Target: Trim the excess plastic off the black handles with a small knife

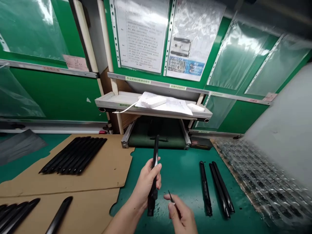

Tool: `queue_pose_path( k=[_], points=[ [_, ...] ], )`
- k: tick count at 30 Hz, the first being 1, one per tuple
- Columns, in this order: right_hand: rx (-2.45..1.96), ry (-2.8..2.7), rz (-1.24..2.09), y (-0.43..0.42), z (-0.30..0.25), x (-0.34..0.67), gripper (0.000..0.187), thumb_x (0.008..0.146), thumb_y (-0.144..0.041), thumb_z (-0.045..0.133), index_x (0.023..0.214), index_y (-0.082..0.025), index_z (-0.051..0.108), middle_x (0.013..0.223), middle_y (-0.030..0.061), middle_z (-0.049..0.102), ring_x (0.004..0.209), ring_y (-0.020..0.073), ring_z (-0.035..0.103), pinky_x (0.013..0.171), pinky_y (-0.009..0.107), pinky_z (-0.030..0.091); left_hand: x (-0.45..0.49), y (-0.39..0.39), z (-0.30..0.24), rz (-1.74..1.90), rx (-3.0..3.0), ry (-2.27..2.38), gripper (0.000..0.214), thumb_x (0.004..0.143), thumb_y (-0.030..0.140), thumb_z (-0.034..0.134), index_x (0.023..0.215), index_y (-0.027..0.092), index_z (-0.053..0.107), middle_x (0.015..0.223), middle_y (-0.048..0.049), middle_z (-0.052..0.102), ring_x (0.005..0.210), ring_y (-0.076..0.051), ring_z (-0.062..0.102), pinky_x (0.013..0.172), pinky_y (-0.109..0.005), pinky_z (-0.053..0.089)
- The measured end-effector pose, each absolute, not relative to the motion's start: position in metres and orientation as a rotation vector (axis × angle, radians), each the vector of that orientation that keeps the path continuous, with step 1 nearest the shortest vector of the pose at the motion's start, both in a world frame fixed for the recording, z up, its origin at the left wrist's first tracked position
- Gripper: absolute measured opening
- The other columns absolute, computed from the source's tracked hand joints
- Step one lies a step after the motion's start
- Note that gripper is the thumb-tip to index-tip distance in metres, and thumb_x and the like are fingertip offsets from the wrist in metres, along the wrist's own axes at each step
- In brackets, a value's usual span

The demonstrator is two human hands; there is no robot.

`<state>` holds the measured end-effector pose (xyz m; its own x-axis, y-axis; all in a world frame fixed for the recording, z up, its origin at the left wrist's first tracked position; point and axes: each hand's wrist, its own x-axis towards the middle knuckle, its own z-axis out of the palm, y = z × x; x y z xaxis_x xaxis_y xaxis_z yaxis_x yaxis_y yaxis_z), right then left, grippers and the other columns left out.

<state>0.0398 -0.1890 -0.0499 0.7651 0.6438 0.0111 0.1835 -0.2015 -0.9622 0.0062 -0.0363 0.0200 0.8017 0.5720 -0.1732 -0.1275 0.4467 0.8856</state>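
Note:
My left hand [148, 182] is wrapped round a long, slim black plastic housing [156, 149], held nearly upright with its far end leaning away from me. Just below and to the right, my right hand [181, 213] pinches a small, thin dark piece [171, 196] with a pointed tip; its exact kind is too small to tell. That tip is apart from the housing's lower end. On the green table to the right lie a single black housing [206, 188] and a pair of similar black housings [221, 190] side by side.
Brown cardboard [97, 182] at left bears a row of black housings [73, 155] and more nearby. A conveyor belt [158, 138] ends at the table's back, under a white shelf [156, 112] with papers. Clear plastic trays [263, 178] stand at right.

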Motion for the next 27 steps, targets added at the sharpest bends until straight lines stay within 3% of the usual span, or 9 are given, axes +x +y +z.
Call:
queue_pose_path(
  k=[4, 10, 27],
  points=[
    [-1.862, -0.903, 0.511, -0.197, -0.031, 0.029, 0.047, 0.095, -0.065, 0.04, 0.08, -0.022, 0.054, 0.065, -0.0017, 0.038, 0.053, 0.0137, 0.033, 0.052, 0.031, 0.016, 0.005, -0.044, 0.016, 0.425, 1.062, 0.495, 0.043, 0.086, 0.042, 0.062, 0.122, 0.022, 0.047, 0.054, 0.0091, 0.044, 0.041, -0.006, 0.036, 0.041, -0.018, 0.028],
    [-2.075, -1.254, 0.289, -0.193, -0.021, 0.026, 0.052, 0.089, -0.073, 0.045, 0.078, -0.022, 0.04, 0.072, -0.0019, 0.039, 0.058, 0.0142, 0.037, 0.051, 0.029, 0.018, 0.001, -0.051, 0.016, 0.397, 0.991, 0.436, 0.039, 0.086, 0.038, 0.062, 0.119, 0.02, 0.048, 0.055, 0.0097, 0.042, 0.04, -0.005, 0.035, 0.041, -0.018, 0.025],
    [-2.097, -1.361, -0.044, -0.188, -0.018, 0.017, 0.059, 0.093, -0.073, 0.033, 0.067, -0.02, 0.037, 0.063, -0.0023, 0.039, 0.051, 0.0116, 0.036, 0.05, 0.028, 0.014, -0.005, -0.051, 0.018, 0.427, 0.797, 0.361, 0.045, 0.079, 0.035, 0.071, 0.114, 0.018, 0.049, 0.052, 0.0116, 0.042, 0.035, -0.003, 0.031, 0.039, -0.019, 0.023]
  ],
)
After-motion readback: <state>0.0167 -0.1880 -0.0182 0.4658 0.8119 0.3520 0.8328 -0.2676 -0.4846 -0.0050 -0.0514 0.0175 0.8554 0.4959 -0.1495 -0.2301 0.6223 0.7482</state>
